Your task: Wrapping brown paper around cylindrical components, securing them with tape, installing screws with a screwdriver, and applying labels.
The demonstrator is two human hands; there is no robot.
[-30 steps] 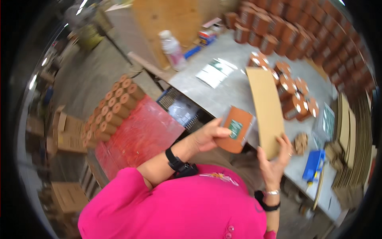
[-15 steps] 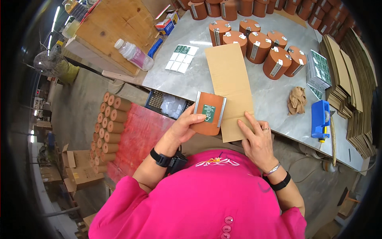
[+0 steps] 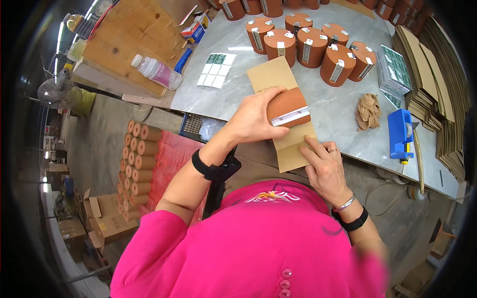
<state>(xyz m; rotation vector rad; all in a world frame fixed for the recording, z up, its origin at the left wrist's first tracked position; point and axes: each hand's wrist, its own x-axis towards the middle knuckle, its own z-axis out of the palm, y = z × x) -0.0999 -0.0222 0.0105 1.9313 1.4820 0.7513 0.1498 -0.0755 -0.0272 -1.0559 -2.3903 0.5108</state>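
Observation:
My left hand is wrapped round an orange-brown cylinder with a light metal strip along its side. The cylinder lies on its side over a long piece of brown cardboard, covering its middle. One end of the cardboard rests on the grey table, and the near end sticks out past the table's edge toward me. At that near end my right hand grips the cardboard's right edge, fingers on top. A crease crosses the cardboard by my fingertips. The cylinder's green label is turned out of sight.
Several similar cylinders stand behind. To the right are green-and-white label stacks, crumpled paper, a blue tape dispenser and stacked cardboard. A label sheet and plastic bottle are at left.
My left hand has carried the cylinder right and slightly away, turning it onto the cardboard so its metal strip faces up. My right hand stays at the cardboard's near end.

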